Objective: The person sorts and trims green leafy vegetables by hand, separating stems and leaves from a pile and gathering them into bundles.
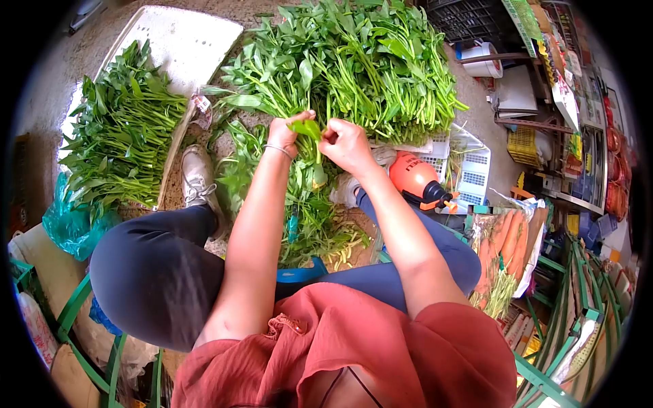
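Observation:
My left hand is closed on the stems of a few leafy greens, near the middle of the view. Beside it, my right hand has its fingers pinched together at the same greens; what lies between the fingertips is too small to tell. Just beyond both hands lies a large pile of leafy green stalks. Loose leaves and stems cover the ground between my shoes, below the hands.
A second pile of greens rests on a white foam board at the left. An orange sprayer bottle stands by my right knee, near a white plastic crate. Carrots lie at the right. A teal plastic bag is at far left.

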A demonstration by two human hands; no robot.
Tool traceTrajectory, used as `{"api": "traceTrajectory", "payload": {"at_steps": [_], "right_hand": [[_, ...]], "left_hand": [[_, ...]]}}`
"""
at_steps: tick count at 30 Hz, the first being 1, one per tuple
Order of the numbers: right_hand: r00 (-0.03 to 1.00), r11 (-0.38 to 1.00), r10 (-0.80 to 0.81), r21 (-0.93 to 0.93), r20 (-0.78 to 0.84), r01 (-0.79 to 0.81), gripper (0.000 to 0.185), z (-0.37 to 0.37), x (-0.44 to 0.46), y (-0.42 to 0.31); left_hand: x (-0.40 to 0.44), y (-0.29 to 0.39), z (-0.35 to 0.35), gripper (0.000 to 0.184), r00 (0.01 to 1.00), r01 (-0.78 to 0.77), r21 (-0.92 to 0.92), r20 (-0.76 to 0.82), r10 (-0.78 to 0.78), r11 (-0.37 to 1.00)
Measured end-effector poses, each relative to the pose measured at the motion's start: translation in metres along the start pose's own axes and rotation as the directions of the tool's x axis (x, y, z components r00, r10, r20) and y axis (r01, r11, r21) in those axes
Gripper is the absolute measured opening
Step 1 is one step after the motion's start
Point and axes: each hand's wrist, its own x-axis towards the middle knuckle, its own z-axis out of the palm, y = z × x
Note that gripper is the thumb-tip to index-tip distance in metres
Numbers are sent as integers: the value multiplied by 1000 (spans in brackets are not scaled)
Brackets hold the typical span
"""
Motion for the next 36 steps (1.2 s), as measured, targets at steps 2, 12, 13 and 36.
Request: {"api": "traceTrajectory", "payload": {"at_steps": [2,12,13,36], "right_hand": [[995,997,50,-61,82,-45,12,-9,-7,7],[845,784,-76,-555,-530,-277,38,-52,76,71],[844,785,-78,-554,-531,-276,38,-52,83,73],[754,822,548,-401,362,-405,31,-53,84,-32]], "left_hand": [[4,-1,-5,17,997,68,-61,39,-66,996],[-3,-1,0,19,987,130,-232,125,-103,964],[-4,-2,0,19,983,144,-292,150,-103,945],[-24,-22,-22,50,900,226,-525,436,31,820]]}}
